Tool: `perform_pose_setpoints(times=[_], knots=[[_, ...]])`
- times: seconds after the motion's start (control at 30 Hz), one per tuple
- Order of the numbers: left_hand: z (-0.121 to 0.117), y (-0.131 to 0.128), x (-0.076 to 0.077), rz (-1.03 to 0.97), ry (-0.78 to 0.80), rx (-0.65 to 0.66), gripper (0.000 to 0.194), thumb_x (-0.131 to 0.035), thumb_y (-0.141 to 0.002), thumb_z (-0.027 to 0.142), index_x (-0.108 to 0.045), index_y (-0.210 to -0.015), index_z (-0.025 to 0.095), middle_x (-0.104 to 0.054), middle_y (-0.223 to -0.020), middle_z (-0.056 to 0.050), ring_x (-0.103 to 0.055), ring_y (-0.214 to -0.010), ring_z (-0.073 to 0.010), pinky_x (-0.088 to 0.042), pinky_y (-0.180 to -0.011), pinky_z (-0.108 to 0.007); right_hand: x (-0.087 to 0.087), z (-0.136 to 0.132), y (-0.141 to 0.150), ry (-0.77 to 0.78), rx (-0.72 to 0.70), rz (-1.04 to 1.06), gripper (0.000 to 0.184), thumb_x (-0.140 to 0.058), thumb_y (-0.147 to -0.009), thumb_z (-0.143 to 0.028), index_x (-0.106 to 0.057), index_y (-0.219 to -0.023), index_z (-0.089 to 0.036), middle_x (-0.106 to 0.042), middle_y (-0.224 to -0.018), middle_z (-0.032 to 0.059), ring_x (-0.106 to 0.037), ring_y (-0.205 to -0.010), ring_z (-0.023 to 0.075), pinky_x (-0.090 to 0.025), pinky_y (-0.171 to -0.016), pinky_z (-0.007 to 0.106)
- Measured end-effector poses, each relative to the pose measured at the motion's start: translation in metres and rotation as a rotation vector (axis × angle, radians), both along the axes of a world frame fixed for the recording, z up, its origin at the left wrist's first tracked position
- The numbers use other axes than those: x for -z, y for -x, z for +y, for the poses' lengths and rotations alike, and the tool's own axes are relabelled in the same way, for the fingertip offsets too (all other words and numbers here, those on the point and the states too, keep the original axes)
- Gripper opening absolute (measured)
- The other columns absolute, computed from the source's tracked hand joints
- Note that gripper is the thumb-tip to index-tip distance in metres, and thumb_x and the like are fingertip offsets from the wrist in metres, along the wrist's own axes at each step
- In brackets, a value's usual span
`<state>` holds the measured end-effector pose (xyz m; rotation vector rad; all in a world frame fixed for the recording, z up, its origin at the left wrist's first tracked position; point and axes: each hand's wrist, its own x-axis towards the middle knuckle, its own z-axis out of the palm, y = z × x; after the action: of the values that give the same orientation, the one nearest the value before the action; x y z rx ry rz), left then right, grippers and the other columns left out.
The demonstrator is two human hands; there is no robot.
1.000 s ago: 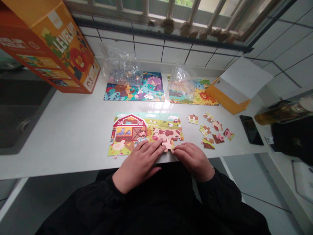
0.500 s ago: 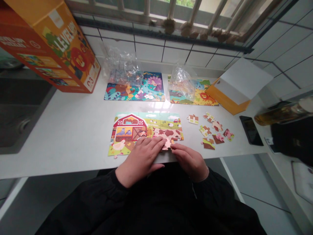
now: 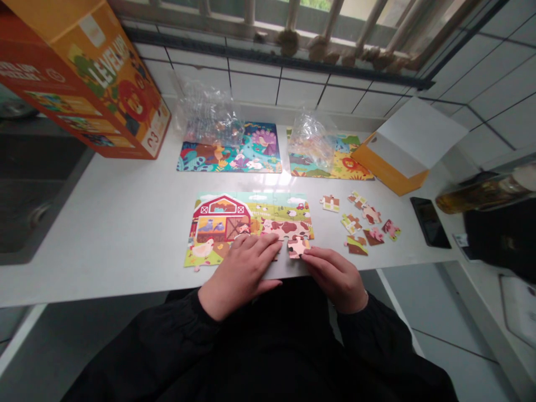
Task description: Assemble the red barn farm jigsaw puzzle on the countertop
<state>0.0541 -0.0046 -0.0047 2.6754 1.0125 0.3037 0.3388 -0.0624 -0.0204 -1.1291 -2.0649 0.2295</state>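
A partly joined farm puzzle [image 3: 221, 223] with a red barn, a hen and a cow lies on the white counter. My left hand [image 3: 245, 265] rests flat over its lower middle, fingers stretched out, covering part of the picture. Between the fingertips of my right hand [image 3: 335, 273] is a puzzle piece [image 3: 296, 247] in pink and brown, held by its lower right edge. That piece lies just below the cow, at the puzzle's lower border. Whether it touches the joined pieces I cannot tell.
Several loose puzzle pieces [image 3: 371, 215] lie to the right, near a dark phone [image 3: 429, 222]. Behind are two picture boards [image 3: 259, 148] under clear plastic bags [image 3: 312, 137], and an open yellow box [image 3: 389, 167]. An orange box [image 3: 121, 95] stands beside the sink [image 3: 37, 201].
My right hand has shifted to the right, drawing the pink and brown piece slightly right and away from the cow section. My left hand has stayed in place.
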Motion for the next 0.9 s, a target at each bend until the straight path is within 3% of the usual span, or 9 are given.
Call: perform_pose_setpoints(times=[0.4, 0.9], knots=[[0.000, 0.000, -0.002, -0.003, -0.014, -0.003, 0.075, -0.080, -0.095, 0.057, -0.057, -0.157, 0.021, -0.057, -0.166, -0.012, -0.057, -0.135, -0.0363, -0.037, -0.115, -0.053, -0.011, 0.004, -0.021, 0.024, 0.029, -0.141, 0.047, -0.068, -0.102, -0.006, -0.074, -0.142, -0.030, -0.081, -0.120, 0.0089, -0.076, -0.103, 0.0255, -0.065, -0.087, 0.043], [0.001, -0.001, -0.004, 0.003, -0.005, -0.005, 0.075, -0.081, -0.094, 0.055, -0.058, -0.157, 0.021, -0.059, -0.163, -0.014, -0.058, -0.134, -0.0366, -0.040, -0.114, -0.053, -0.020, 0.008, -0.009, 0.132, 0.037, -0.334, 0.034, -0.066, -0.104, -0.014, -0.071, -0.137, -0.021, -0.075, -0.117, 0.0118, -0.066, -0.105, 0.0286, -0.057, -0.092, 0.047]])
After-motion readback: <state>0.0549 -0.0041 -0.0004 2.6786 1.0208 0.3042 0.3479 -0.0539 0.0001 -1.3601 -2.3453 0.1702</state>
